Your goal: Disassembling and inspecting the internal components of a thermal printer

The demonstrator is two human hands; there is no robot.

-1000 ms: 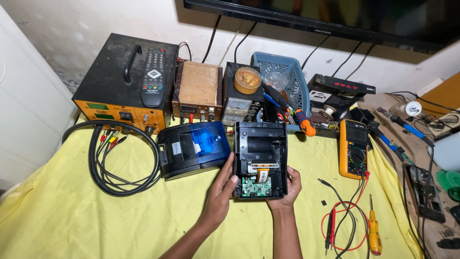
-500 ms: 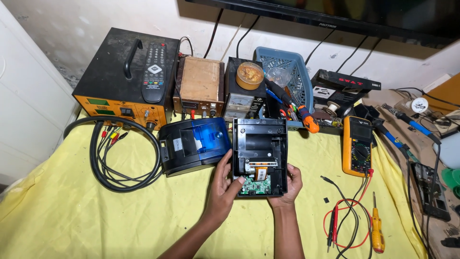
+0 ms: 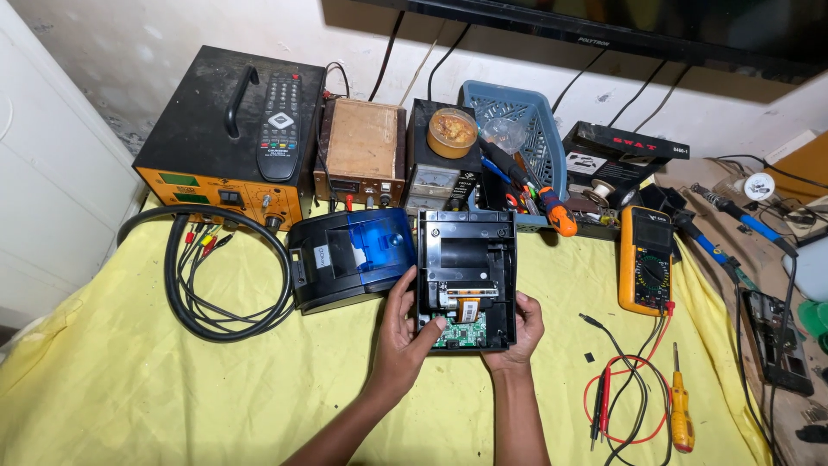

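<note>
Your worktop [image 3: 129,388], draped in yellow cloth, carries an orange and black power supply [image 3: 220,142] at the back left with a remote control [image 3: 279,126] lying on top. Just in front of it sits a black cover with a blue window [image 3: 349,256]. Beside that, at the centre, is the opened black printer body [image 3: 466,278]. Your left hand [image 3: 401,332] wraps its left edge, fingers [image 3: 435,326] curled onto the green circuit board [image 3: 464,332]. Your right hand [image 3: 523,324] cups the lower right corner, fingers closed against it. To the right lies a yellow multimeter [image 3: 645,258].
</note>
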